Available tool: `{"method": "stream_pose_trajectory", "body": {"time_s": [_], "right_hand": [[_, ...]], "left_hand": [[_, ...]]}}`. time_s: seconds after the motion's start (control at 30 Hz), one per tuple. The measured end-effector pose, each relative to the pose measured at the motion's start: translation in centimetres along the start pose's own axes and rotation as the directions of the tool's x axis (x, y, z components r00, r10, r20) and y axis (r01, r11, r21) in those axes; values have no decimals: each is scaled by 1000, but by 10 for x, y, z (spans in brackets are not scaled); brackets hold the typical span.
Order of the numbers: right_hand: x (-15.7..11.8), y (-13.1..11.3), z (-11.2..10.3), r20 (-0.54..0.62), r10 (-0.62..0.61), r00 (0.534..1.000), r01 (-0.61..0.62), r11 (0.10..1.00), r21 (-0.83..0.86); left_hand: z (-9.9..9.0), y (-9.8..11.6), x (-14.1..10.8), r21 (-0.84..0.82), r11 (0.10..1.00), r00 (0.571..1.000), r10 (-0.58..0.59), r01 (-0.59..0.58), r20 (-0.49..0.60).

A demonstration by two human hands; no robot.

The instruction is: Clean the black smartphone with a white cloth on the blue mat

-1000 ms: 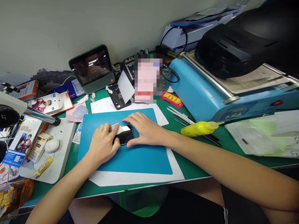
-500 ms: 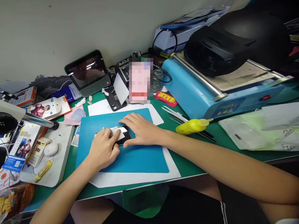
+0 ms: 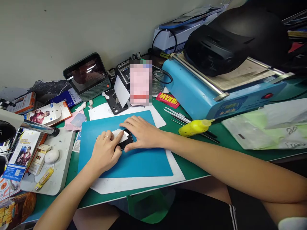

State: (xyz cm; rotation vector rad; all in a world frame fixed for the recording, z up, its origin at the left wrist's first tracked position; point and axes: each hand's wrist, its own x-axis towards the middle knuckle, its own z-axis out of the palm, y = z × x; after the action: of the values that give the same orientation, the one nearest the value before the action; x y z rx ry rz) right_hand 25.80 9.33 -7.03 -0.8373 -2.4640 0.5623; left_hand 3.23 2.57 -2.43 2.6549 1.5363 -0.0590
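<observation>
A black phone (image 3: pixel 129 139) lies on the blue mat (image 3: pixel 144 163), partly covered by both hands. My left hand (image 3: pixel 106 151), with a ring on one finger, presses a white cloth or tissue (image 3: pixel 123 136) onto the phone's screen; its index finger stretches over the white piece. Against the phone's right end rests my right hand (image 3: pixel 141 134), fingers spread over the upper edge and thumb at the lower edge. The phone's left end is mostly hidden under my left hand.
Behind the mat stand an open phone housing (image 3: pixel 115 101) and a smart display (image 3: pixel 87 76). A yellow bottle (image 3: pixel 194 128) and thin tools lie right, before a blue machine (image 3: pixel 192 92). Left, a grey-white base (image 3: pixel 63 159) holds boxes and a lighter (image 3: pixel 44 179).
The whole view has shifted slightly. Both hands stay at the phone, with my left hand and the white piece changed only a little.
</observation>
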Motion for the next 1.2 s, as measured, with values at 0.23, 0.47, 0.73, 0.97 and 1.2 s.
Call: {"method": "stream_pose_trajectory", "body": {"time_s": [0.23,0.47,0.73,0.97,1.2], "right_hand": [[0,2,1,-6,-10,1000,10,1000,-12],[0,2,0,-1,-6,1000,6,1000,-3],[1,2,0,10,-2,1000,2,1000,12],[0,1,-1,30,20,999,-20,1000,14],[-1,1,-3,60,31,998,-33,999,26]], "left_hand": [[1,5,-3,42,997,998,59,-58,-32],[3,3,-3,105,993,998,50,-47,-29],[0,0,1,112,994,999,9,-13,42],[-6,3,1,87,994,996,53,-59,68],[-4,6,-2,65,997,998,45,-49,52]]}}
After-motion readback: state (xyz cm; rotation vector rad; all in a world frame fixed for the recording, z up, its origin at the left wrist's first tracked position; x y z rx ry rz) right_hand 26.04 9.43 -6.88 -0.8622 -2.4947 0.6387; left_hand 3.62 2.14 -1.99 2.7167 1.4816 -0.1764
